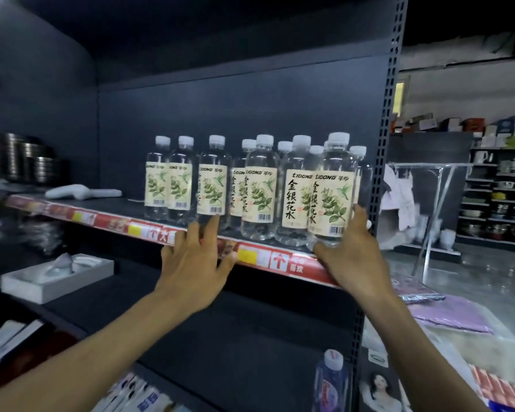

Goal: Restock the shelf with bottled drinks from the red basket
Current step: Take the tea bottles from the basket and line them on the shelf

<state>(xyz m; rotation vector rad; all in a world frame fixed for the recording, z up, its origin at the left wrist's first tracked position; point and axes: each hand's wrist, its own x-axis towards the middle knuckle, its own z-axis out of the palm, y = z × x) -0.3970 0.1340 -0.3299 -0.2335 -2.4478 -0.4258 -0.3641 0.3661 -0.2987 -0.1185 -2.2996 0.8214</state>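
Observation:
Several clear bottled drinks with white caps and cream leaf labels stand in a cluster on the dark shelf [125,203], which has a red price strip along its front edge. My right hand [351,251] wraps around the lower part of the front right bottle [333,188] at the shelf's right end. My left hand [194,260] is spread with fingers apart, its fingertips touching the base of another bottle [213,179] near the middle of the row. The red basket is out of view.
A white handheld device [81,191] lies on the shelf left of the bottles. The perforated upright post [384,114] bounds the shelf on the right. Below sit a white box [57,275] and a bottle with a purple label [332,379]. Pink packages [449,313] lie at right.

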